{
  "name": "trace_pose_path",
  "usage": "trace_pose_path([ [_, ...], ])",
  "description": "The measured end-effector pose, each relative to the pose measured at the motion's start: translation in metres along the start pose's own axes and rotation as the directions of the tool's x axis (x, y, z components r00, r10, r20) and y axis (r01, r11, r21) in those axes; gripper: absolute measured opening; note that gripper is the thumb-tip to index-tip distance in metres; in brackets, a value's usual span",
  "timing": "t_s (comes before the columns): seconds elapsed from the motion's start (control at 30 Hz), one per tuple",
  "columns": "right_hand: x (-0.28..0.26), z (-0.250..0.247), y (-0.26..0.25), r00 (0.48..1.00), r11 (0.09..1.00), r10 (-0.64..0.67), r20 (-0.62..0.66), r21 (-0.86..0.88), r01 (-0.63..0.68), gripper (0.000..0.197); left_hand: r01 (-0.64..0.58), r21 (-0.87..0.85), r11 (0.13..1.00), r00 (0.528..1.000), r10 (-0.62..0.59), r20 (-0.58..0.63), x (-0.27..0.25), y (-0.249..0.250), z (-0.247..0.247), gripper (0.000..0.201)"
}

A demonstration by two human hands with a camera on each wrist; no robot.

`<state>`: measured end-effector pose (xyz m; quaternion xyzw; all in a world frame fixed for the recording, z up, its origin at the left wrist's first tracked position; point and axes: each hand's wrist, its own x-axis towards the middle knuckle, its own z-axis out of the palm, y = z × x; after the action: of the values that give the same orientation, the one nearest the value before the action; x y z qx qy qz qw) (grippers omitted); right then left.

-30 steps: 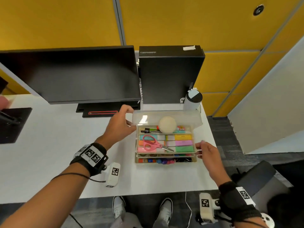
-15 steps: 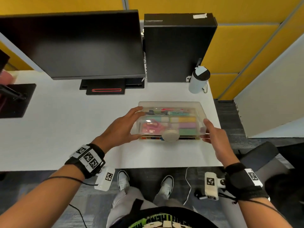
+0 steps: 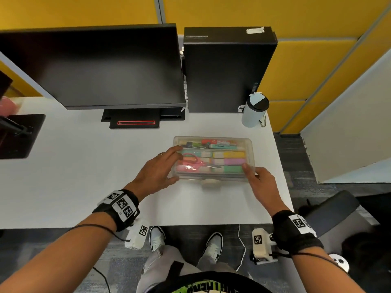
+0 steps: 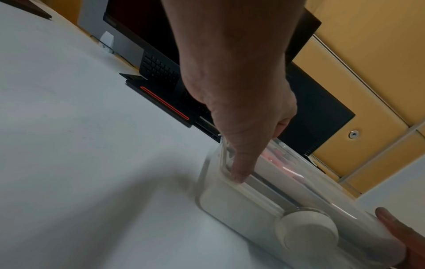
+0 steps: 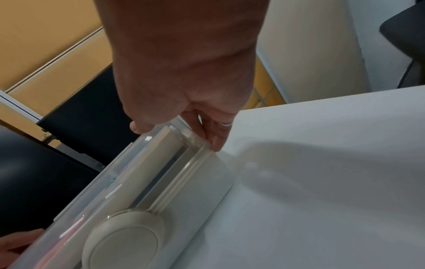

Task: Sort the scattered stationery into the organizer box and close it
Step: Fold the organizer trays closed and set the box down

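Observation:
The clear plastic organizer box (image 3: 228, 144) lies on the white desk (image 3: 84, 176) with its lid down. Pink scissors (image 3: 192, 160), pastel highlighters (image 3: 230, 161) and pens show through the lid. A round cream latch (image 3: 209, 182) sits at the middle of the front wall, big in both wrist views (image 4: 306, 231) (image 5: 124, 243). My left hand (image 3: 169, 166) lies flat over the lid's left end, its thumb (image 4: 239, 174) pressing the front-left rim. My right hand (image 3: 251, 171) is at the front-right corner, thumb on the lid, straight fingers (image 5: 216, 138) down the box's right side.
A dark monitor (image 3: 95, 66) and a black computer case (image 3: 226, 70) stand behind the box. A white cup with a black lid (image 3: 255, 111) stands at the desk's back right. A black pad (image 3: 19, 136) lies far left. A chair (image 3: 332, 210) is right of the desk.
The lid swung down from upright onto the box. My left hand came down with it onto the top, and my right hand shifted to the front-right corner.

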<state>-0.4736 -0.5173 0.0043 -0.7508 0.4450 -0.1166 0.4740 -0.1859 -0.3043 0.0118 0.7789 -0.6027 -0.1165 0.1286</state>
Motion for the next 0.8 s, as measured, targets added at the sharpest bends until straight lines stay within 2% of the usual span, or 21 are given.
trace_pose_path([
  [0.1,0.022,0.007,-0.006,1.0,0.999,0.002,0.015,0.05,-0.003,0.049,0.031,0.002,1.0,0.999,-0.031,-0.011,0.013,-0.007,-0.004,0.061],
  [0.23,0.056,0.017,-0.013,0.996,0.998,0.042,0.077,0.043,-0.046,0.063,0.101,-0.014,0.995,0.993,-0.102,-0.062,0.031,-0.015,-0.006,0.061],
  [0.3,0.071,0.02,-0.018,0.993,0.999,0.034,0.114,0.02,-0.036,0.071,0.149,-0.033,0.988,0.984,-0.152,-0.091,0.041,-0.018,-0.007,0.07],
  [0.4,0.091,0.024,-0.027,0.989,0.999,0.036,0.144,0.003,-0.037,0.073,0.211,-0.06,0.976,0.97,-0.217,-0.109,0.055,-0.023,-0.011,0.089],
  [0.47,0.102,0.026,-0.034,0.988,1.0,0.022,0.156,-0.001,-0.022,0.074,0.238,-0.071,0.969,0.962,-0.245,-0.121,0.062,-0.026,-0.013,0.092],
  [0.63,0.122,0.03,-0.052,0.987,1.0,0.007,0.159,0.002,-0.007,0.052,0.313,-0.14,0.939,0.93,-0.333,-0.154,0.082,-0.037,-0.012,0.094],
  [0.73,0.13,0.03,-0.058,0.987,0.999,0.018,0.162,0.028,-0.022,0.048,0.332,-0.122,0.935,0.921,-0.349,-0.171,0.09,-0.037,-0.012,0.099],
  [0.8,0.133,0.028,-0.062,0.984,0.999,0.03,0.173,0.036,-0.037,0.047,0.34,-0.082,0.937,0.919,-0.35,-0.181,0.093,-0.034,-0.009,0.095],
])
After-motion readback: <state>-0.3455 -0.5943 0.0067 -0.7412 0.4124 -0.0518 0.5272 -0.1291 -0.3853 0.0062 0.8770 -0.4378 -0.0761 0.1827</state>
